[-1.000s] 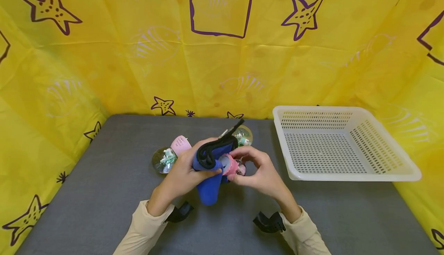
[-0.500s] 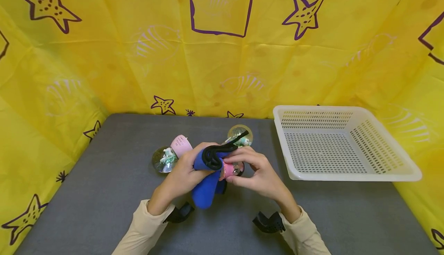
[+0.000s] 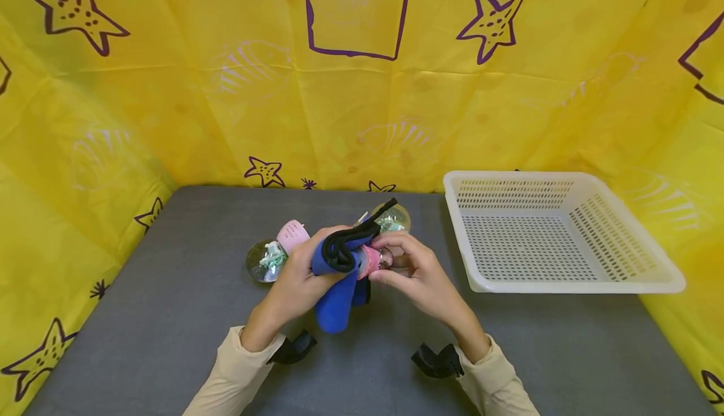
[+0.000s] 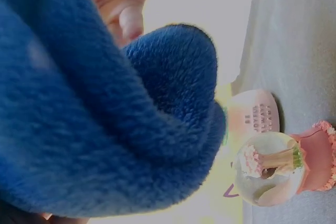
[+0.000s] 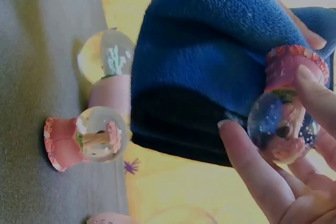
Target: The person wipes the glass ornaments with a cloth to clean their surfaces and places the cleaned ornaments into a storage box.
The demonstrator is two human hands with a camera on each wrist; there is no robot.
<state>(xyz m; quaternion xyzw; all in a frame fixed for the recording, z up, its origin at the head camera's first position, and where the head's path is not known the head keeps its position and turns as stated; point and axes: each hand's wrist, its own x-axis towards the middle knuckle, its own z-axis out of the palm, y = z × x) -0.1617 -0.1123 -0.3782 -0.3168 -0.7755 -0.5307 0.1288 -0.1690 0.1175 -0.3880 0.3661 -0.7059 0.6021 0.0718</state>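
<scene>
My left hand [image 3: 302, 274] grips a folded blue plush cloth [image 3: 335, 306] with black edging, held up over the table's middle. Between the fingers and thumb of my right hand [image 3: 421, 274] is a small snow globe [image 3: 371, 261] with a pink base. Its base lies against the cloth, and its glass ball points toward my right palm. The right wrist view shows a pink-topped tree inside that ball [image 5: 283, 127]. A fingertip of my left hand shows past the cloth, near the base.
On the grey table [image 3: 170, 303], a snow globe with a pale pink base [image 3: 293, 235] lies left of the hands. Another globe [image 3: 394, 218] is behind them. A pink-based tree globe [image 5: 65, 142] shows in the right wrist view. A white perforated basket [image 3: 557, 287] stands at right.
The cloth dipped and wrapped further over the globe's base half a second ago; now it is back up and more of the base shows. Both hands keep their holds.
</scene>
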